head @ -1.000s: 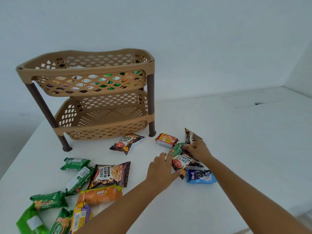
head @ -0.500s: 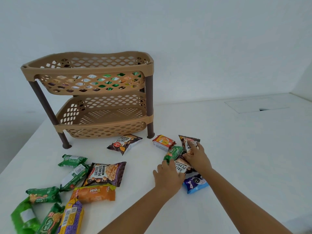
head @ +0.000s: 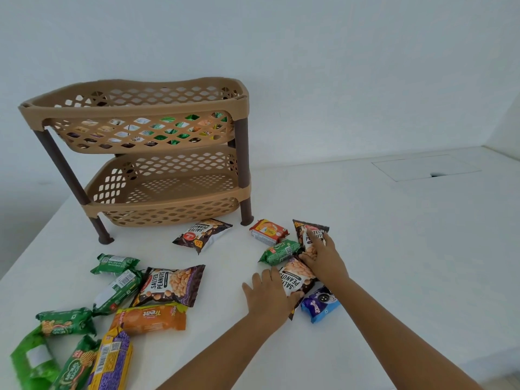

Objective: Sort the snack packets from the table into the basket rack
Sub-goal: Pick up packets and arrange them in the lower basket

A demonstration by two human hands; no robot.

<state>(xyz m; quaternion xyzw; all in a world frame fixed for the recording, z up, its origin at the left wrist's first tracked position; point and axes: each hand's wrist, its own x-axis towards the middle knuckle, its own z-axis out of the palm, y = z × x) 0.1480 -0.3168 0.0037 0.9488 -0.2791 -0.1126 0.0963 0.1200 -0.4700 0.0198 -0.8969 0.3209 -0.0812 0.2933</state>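
A tan two-tier basket rack [head: 140, 108] stands at the back left of the white table [head: 394, 249]; several packets show through the top tier's lattice. My right hand [head: 323, 258] grips a salted peanuts packet [head: 311, 233] that leans low over the table. My left hand [head: 270, 295] rests beside a second salted peanuts packet [head: 295, 278], with straight fingers and the thumb on its lower edge. A green packet [head: 280, 251], a red biscuit packet [head: 268, 232] and a blue cookie packet [head: 320, 304] lie around my hands.
Another peanuts packet [head: 202, 235] lies in front of the rack's right leg [head: 246, 215]. At the left are a large peanuts packet [head: 171, 285], an orange Treat packet [head: 150, 319], a purple-yellow packet [head: 111, 361] and several green packets [head: 115, 263]. A hatch [head: 425, 168] is set in the far right.
My right hand has lowered its peanuts packet from upright towards the table. My left hand has moved forward to the second peanuts packet and settled at its edge.
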